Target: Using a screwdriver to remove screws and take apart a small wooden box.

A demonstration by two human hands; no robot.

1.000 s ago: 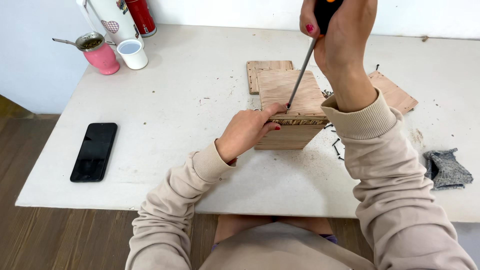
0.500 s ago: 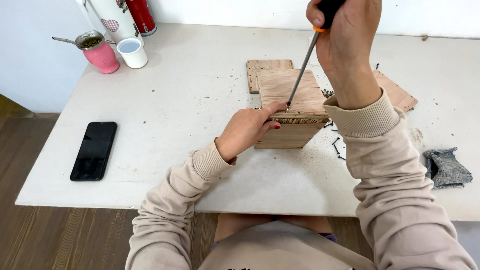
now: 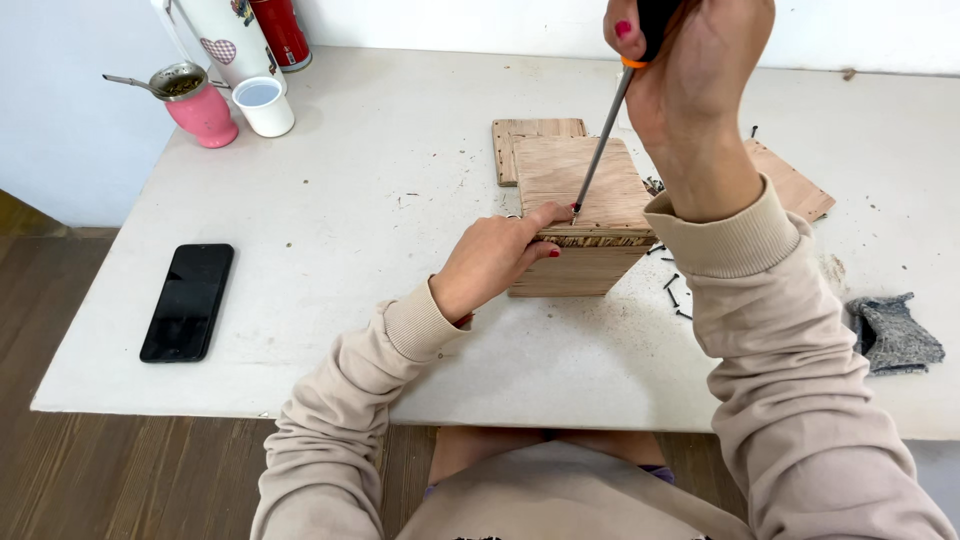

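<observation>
A small plywood box (image 3: 590, 215) stands on the white table (image 3: 380, 200). My left hand (image 3: 495, 262) grips its near left corner, thumb on the top panel, holding it steady. My right hand (image 3: 690, 70) is raised above it, closed around the black and orange handle of a screwdriver (image 3: 603, 140). The steel shaft slants down to the box's top near edge, its tip at a screw right by my left thumb.
Flat wooden panels lie behind (image 3: 535, 135) and right (image 3: 790, 180) of the box. Loose dark screws (image 3: 675, 285) are scattered beside it. A black phone (image 3: 188, 300) lies at left, a grey rag (image 3: 895, 335) at right. A pink cup (image 3: 198, 100), white cup (image 3: 265, 105) and bottles stand far left.
My right hand has shifted slightly on the screwdriver handle, turning it; the tip stays on the same spot. My left hand and the box have not moved.
</observation>
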